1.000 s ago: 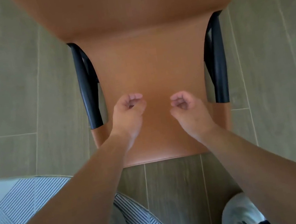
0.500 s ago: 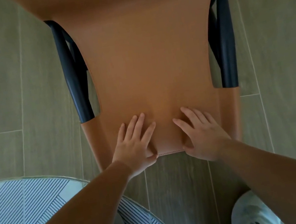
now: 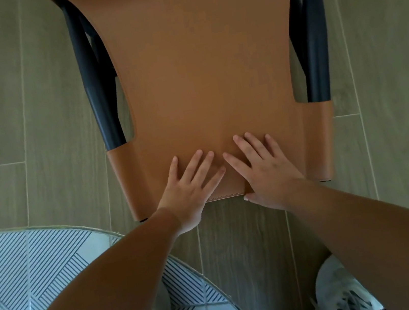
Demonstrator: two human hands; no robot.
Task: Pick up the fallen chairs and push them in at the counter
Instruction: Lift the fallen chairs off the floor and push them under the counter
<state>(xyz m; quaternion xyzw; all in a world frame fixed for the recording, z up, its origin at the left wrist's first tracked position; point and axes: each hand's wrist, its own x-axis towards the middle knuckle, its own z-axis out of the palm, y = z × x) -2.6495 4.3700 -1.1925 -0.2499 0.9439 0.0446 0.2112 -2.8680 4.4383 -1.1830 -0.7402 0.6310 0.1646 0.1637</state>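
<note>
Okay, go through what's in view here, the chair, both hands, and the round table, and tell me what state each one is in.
Chair: lying on the floor, tan back facing up.
Left hand: fingers straight, flat on the chair's back edge.
Right hand: fingers straight on the back, thumb under the edge.
Round table: standing, patterned top.

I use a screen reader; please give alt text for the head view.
Both hands, left and right, press flat on the near edge of a tan leather chair with black metal frame over grey wood-look floor tiles.

smooth tan leather chair [image 3: 201, 75], matt wood-look floor [image 3: 3, 106]
</note>
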